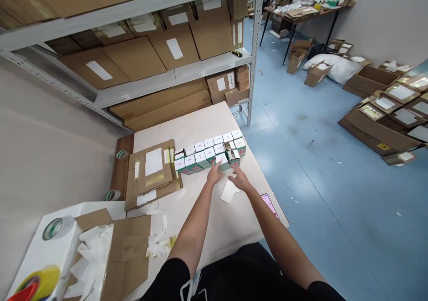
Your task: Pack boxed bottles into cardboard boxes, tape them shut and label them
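Observation:
Small white-topped green boxes (pixel 200 157) stand in two rows on the table. My left hand (pixel 214 174) is closed on the near corner of a small box (pixel 221 159) in the front row, thumb over its top edge. Just to the right, my right hand (pixel 239 179) is held with fingers apart at the front of an open small box (pixel 234 156), whose flaps are up; whether it touches the box I cannot tell. At the far left of the rows, another box (pixel 179 154) looks open with something dark in it. White paper pieces (pixel 228 191) lie below my hands.
Flattened cardboard (pixel 154 169) lies left of the boxes. A carton of paper scraps (pixel 125 252) stands near left, beside a tape dispenser (pixel 36 283). A phone (pixel 269 205) lies by the table's right edge. Shelving with cartons (pixel 174 47) rises behind the table.

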Available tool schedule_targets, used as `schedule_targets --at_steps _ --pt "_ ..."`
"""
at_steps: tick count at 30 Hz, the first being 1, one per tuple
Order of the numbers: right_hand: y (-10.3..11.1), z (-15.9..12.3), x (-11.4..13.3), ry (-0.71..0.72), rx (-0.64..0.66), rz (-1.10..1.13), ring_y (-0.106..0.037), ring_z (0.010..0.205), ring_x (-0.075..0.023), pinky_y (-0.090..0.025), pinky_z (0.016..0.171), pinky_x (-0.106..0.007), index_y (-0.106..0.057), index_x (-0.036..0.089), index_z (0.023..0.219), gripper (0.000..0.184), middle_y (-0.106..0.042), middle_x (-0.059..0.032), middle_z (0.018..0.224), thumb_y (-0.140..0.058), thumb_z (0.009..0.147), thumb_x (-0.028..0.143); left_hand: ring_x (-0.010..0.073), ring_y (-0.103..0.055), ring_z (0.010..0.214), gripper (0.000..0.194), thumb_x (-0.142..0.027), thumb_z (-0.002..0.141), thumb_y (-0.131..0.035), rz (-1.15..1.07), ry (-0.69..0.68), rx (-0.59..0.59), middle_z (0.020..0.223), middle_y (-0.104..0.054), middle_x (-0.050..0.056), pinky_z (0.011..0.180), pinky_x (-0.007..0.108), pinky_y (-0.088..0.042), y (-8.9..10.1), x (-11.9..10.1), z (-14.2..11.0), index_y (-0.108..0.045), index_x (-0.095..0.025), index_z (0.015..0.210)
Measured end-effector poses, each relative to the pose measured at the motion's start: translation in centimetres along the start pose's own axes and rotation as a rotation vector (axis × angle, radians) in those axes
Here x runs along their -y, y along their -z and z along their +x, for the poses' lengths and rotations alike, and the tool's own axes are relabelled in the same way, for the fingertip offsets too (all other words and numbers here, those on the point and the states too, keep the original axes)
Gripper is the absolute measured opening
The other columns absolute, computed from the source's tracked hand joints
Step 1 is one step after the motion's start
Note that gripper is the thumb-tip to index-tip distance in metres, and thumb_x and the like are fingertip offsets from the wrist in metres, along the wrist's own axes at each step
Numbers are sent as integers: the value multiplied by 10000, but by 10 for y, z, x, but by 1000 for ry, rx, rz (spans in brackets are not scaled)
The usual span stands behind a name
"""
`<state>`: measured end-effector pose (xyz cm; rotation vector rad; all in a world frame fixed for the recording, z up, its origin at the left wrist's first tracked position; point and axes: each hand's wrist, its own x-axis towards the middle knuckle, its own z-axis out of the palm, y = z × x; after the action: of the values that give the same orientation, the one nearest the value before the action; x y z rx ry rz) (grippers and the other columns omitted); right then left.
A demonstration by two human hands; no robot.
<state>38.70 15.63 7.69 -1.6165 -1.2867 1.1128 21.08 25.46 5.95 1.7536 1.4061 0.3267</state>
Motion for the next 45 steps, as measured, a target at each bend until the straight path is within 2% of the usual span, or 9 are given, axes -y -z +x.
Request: schedule_targets --at_steps 5,12,17,26,32,36,40,43,45 --pt "-26 34 -14 -58 125 -13 -720 864 -176 -583 957 -432 -492 306 1547 785 -449 -125 1612 -618 790 142 282 -318 1562 723 -89 846 -584 -42 -8 -37 1729 -250 69 1204 438 -387 -3 20 -15 -506 -261 1544" --pt "-54 49 -24 -62 107 -26 -691 1164 -258 -570 1011 -466 -529 277 1531 756 -527 -97 1565 -532 798 92 243 -564 1392 751 -74 828 -503 -229 113 -20 1590 -508 81 1203 433 -398 1 21 -24 -493 -235 1561" --pt "-71 15 -25 23 115 -40 -696 1171 -263 -562 1019 -479 -537 276 1522 685 -544 -118 1550 -579 852 141 237 -549 1412 667 -106 856 -498 -335 121 -64 1561 -537 87 1215 411 -375 3 41 -63 -556 -197 1514" --pt "-126 -71 1 88 422 -109 -760 1039 -238 -588 983 -419 -531 330 1526 711 -551 -79 1553 -612 852 121 233 -601 1359 590 -198 879 -524 -468 284 -295 1468 -631 80 1175 450 -421 15 96 -201 -604 -221 1464" --pt "-166 -102 19 72 570 -112 -775 921 -189 -613 942 -411 -443 370 1573 787 -484 -38 1609 -527 853 61 238 -590 1371 512 -195 894 -529 -467 292 -440 1427 -661 64 1200 460 -404 34 119 -268 -681 -220 1381" --pt "-183 -120 18 94 561 -206 -755 1027 -188 -584 1003 -404 -447 326 1572 806 -440 -53 1639 -471 829 13 254 -638 1310 518 -157 904 -532 -404 288 -417 1419 -668 63 1157 440 -459 34 129 -299 -670 -224 1398" --pt "-198 -141 11 112 544 -429 -627 1309 -232 -541 1065 -413 -451 280 1566 881 -474 -85 1610 -480 743 -33 257 -706 1182 472 -108 891 -543 -300 280 -250 1257 -759 77 1071 383 -517 37 141 -322 -733 -219 1308" --pt "-212 -151 11 130 472 -516 -635 1280 -235 -559 1024 -392 -415 290 1582 903 -472 -91 1597 -497 737 -20 238 -739 1031 396 -144 924 -537 -207 265 -262 1147 -779 74 989 361 -550 52 152 -330 -757 -222 1243" --pt "-219 -154 12 133 440 -533 -656 1219 -231 -559 1011 -381 -416 296 1584 898 -509 -96 1547 -495 743 -10 220 -727 1045 428 -128 916 -541 -137 244 -311 1227 -740 70 997 346 -543 66 159 -327 -723 -227 1290"
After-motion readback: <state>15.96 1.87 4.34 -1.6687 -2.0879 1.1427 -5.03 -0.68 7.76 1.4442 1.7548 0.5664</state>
